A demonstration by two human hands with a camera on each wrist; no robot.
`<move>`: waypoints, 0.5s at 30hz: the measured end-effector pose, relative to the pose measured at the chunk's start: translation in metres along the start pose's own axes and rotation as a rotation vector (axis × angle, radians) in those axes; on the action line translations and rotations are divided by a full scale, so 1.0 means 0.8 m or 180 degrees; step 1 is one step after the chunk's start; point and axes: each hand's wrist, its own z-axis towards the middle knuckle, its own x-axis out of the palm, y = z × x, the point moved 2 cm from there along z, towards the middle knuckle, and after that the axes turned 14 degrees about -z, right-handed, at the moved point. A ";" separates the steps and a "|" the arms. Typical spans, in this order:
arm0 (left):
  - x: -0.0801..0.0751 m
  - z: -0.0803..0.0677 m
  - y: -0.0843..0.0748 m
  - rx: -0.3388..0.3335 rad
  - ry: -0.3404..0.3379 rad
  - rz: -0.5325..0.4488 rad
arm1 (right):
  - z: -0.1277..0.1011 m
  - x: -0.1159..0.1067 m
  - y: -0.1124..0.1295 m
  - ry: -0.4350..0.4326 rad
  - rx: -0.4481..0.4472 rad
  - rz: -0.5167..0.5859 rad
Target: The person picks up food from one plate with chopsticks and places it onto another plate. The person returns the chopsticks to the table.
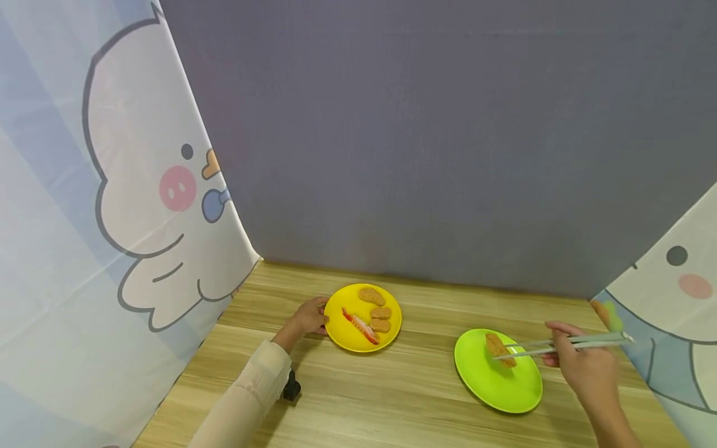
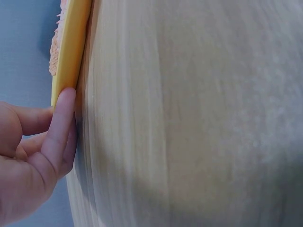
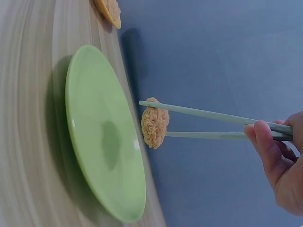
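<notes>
My left hand [image 1: 309, 316] pinches the left rim of a yellow plate [image 1: 338, 333]; the left wrist view shows thumb and fingers at its edge [image 2: 75, 42]. On that plate lie a red-and-white shrimp [image 1: 361, 326], a longish breaded piece [image 1: 372, 296] and two small nuggets [image 1: 381, 313]. My right hand [image 1: 590, 370] grips a pair of pale green chopsticks [image 1: 599, 340]. Between their tips is a brown breaded nugget [image 3: 155, 124], held in the air above a bright green plate [image 1: 493, 389]. In the right wrist view the nugget is apart from the plate, its shadow falling on it.
Both plates stand on a wood-grain table [image 1: 414, 386]. A grey panel [image 1: 426, 155] rises behind it, and cartoon-printed cloths [image 1: 140, 205] close off the sides. A small black object [image 1: 292, 387] shows beside the left sleeve [image 1: 246, 392].
</notes>
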 end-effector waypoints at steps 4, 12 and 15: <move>0.000 0.001 0.002 -0.0031 0.0012 -0.0009 | 0.002 0.006 0.011 0.0040 0.0064 0.0094; 0.000 0.000 0.001 -0.0039 -0.0006 -0.0010 | 0.008 0.022 0.036 0.0069 0.0068 0.0571; 0.001 0.000 0.002 -0.0041 -0.0016 -0.0019 | 0.011 0.030 0.046 0.0125 0.0012 0.0687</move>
